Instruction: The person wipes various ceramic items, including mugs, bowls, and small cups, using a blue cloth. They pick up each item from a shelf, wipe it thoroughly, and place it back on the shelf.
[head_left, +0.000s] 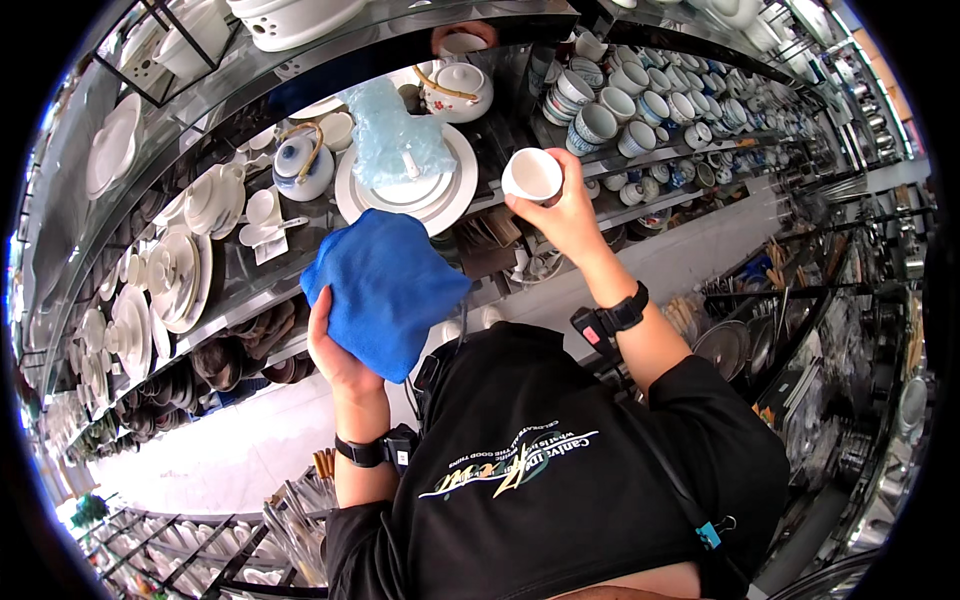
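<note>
A blue cloth (386, 289) lies spread over my left hand (337, 352), whose thumb presses its near left edge; the other fingers are hidden beneath it. Held up at the shelf's front, a small white ceramic cup (534, 174) is in my right hand (562, 214), with thumb and fingers around its side and its mouth facing up. The cup and cloth are apart. Beyond the cloth, a stack of white plates (463, 191) carries a crumpled pale blue plastic bag (397, 131) with a white spoon (410, 165) on it.
A white teapot with red flowers (459, 94) and a blue-and-white teapot (302, 169) flank the plates. Several stacked patterned cups (592, 124) fill the right shelf; white lidded dishes (176, 274) stand at left. Racks of kitchenware (780, 330) are at the right.
</note>
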